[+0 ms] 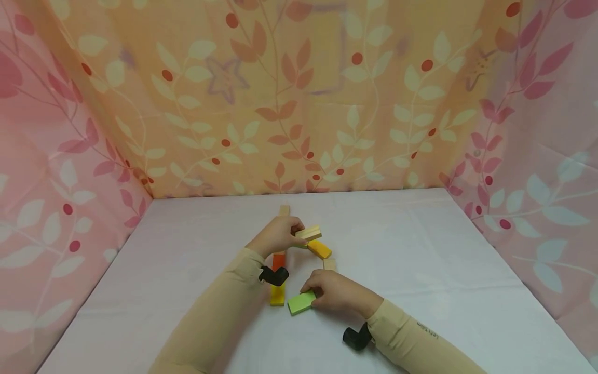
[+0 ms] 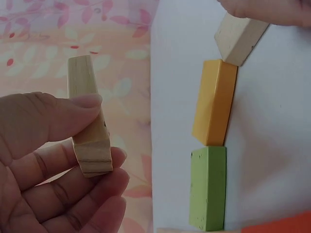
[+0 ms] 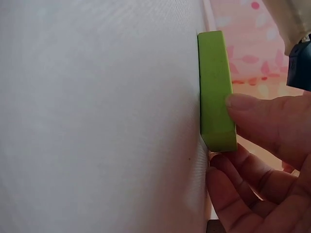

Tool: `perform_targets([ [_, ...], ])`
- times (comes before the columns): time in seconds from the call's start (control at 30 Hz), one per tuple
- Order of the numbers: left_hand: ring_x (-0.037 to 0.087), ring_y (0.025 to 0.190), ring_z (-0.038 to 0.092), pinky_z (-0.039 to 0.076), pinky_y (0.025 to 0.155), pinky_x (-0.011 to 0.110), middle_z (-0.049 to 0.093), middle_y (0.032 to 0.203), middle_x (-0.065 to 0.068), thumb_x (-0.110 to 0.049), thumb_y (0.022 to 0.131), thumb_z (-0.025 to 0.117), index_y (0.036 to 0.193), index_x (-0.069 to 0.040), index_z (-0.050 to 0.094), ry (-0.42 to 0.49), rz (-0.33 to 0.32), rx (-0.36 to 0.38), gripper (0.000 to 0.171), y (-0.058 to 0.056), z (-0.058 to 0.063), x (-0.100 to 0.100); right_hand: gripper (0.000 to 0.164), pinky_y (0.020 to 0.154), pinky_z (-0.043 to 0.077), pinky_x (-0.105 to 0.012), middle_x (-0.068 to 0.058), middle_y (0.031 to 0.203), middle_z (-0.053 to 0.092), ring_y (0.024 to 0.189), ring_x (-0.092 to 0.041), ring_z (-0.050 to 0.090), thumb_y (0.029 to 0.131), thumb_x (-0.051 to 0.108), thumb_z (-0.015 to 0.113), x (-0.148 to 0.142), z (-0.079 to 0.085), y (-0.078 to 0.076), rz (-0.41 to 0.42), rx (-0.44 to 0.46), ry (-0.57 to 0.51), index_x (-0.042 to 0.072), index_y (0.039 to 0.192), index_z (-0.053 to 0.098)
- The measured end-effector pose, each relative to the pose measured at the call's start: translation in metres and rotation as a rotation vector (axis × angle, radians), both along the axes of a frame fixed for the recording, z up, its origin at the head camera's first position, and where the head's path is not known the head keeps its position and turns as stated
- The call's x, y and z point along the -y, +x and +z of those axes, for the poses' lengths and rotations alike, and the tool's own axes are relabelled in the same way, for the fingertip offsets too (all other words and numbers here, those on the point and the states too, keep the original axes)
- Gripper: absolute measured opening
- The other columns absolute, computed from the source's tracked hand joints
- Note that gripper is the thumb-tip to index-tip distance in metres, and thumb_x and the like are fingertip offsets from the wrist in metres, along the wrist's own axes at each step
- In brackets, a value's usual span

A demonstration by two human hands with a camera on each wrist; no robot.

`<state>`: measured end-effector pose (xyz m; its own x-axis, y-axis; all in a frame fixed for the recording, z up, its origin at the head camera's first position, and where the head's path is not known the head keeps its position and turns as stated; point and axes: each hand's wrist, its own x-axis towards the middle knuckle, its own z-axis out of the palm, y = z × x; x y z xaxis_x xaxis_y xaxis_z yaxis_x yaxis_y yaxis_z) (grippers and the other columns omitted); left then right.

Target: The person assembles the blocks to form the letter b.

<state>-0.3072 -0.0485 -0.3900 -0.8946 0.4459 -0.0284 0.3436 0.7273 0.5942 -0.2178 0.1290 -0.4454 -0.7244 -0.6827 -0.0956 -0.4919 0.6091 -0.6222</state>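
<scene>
My left hand (image 1: 276, 236) pinches a plain wooden block (image 1: 309, 232) between thumb and fingers, raised over the far part of the block layout. In the left wrist view this plain block (image 2: 81, 80) shows its grain, the thumb across its upper face. Nearer the front, my right hand (image 1: 343, 292) grips a bright green block (image 1: 300, 303) by one end. The right wrist view has that green block (image 3: 215, 87) lying along the white tabletop, thumb on one side and fingers at its near end.
Left of centre runs a straight row with a plain block (image 1: 284, 210), a red-orange block (image 1: 279, 260) and a yellow block (image 1: 277, 296). Curving off to its right are another green block (image 2: 207, 189), an orange-yellow block (image 1: 320, 249) and another plain block (image 1: 329, 264). Patterned cloth (image 1: 299, 104) encloses the table.
</scene>
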Motion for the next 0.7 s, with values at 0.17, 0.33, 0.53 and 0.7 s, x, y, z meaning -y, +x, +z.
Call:
perform_targets([
  [0.17, 0.015, 0.073, 0.052, 0.044, 0.069, 0.028, 0.061, 0.078, -0.004, -0.022, 0.074, 0.076, 0.089, -0.015, 0.064, -0.016, 0.012, -0.01, 0.02, 0.002, -0.001, 0.007, 0.026, 0.068, 0.042, -0.019, 0.012, 0.09, 0.057, 0.076, -0.005, 0.049, 0.076, 0.01, 0.072, 0.001, -0.001, -0.002, -0.004, 0.013, 0.003, 0.017, 0.102, 0.069],
  [0.33, 0.016, 0.074, 0.053, 0.045, 0.068, 0.026, 0.06, 0.079, -0.003, -0.022, 0.076, 0.075, 0.09, -0.016, 0.063, -0.027, 0.035, 0.052, 0.02, 0.006, -0.002, 0.014, 0.026, 0.068, 0.042, -0.019, 0.012, 0.089, 0.057, 0.075, -0.005, 0.049, 0.076, 0.012, 0.073, 0.003, 0.0, -0.003, 0.0, 0.017, 0.002, 0.017, 0.101, 0.069],
  [0.53, 0.016, 0.073, 0.053, 0.046, 0.066, 0.025, 0.06, 0.079, -0.002, -0.02, 0.075, 0.076, 0.09, -0.015, 0.063, -0.004, 0.041, 0.09, 0.02, 0.012, -0.002, 0.02, 0.026, 0.069, 0.043, -0.019, 0.012, 0.09, 0.058, 0.076, -0.006, 0.05, 0.076, 0.012, 0.073, 0.004, 0.001, -0.003, -0.003, 0.029, -0.005, 0.016, 0.101, 0.069],
  [0.7, 0.016, 0.073, 0.053, 0.046, 0.066, 0.025, 0.059, 0.08, -0.001, -0.019, 0.075, 0.076, 0.09, -0.015, 0.063, 0.005, 0.055, 0.102, 0.021, 0.017, -0.005, 0.025, 0.026, 0.069, 0.043, -0.019, 0.01, 0.089, 0.058, 0.077, -0.007, 0.05, 0.075, 0.01, 0.073, 0.004, 0.002, -0.002, -0.006, 0.043, -0.031, 0.013, 0.1, 0.068],
])
